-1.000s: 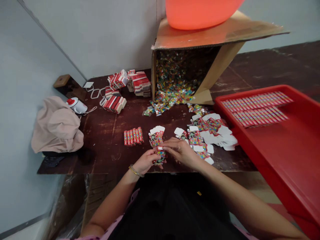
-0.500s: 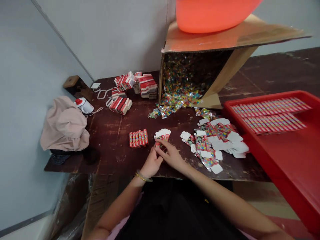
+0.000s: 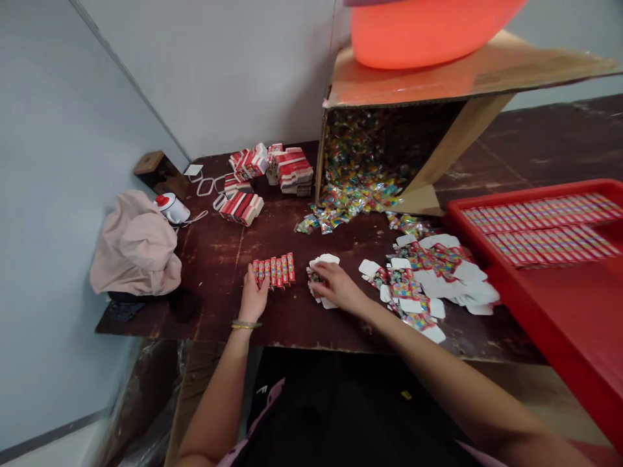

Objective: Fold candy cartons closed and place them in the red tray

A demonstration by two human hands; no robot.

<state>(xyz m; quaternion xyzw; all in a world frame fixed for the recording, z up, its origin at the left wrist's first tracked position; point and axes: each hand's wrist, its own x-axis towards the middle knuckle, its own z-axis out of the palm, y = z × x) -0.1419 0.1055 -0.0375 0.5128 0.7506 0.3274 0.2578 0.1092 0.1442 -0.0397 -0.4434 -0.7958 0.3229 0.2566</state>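
On the dark wooden table (image 3: 302, 318), the fingers of the left hand (image 3: 253, 299) lie flat and loose, with the tips touching the near-left end of a short row of small red boxes (image 3: 273, 270); they grasp nothing. Just to the right of this row, the right hand (image 3: 337, 287) rests on a little pile of flat printed carton blanks (image 3: 322, 263). Its fingers are bent over the pile, but I cannot tell if they really grip a blank or only press on it. Further right of the row, a bigger heap of loose blanks (image 3: 433, 272) is spread on the table, and beyond it stands a red tray (image 3: 545, 305) with two lines of filled boxes. Behind the row, a cardboard box (image 3: 438, 84) lies on its side and spills colourful wrapped candies (image 3: 350, 194). Far left of the row, a beige cloth (image 3: 136, 246) is bunched near the wall.
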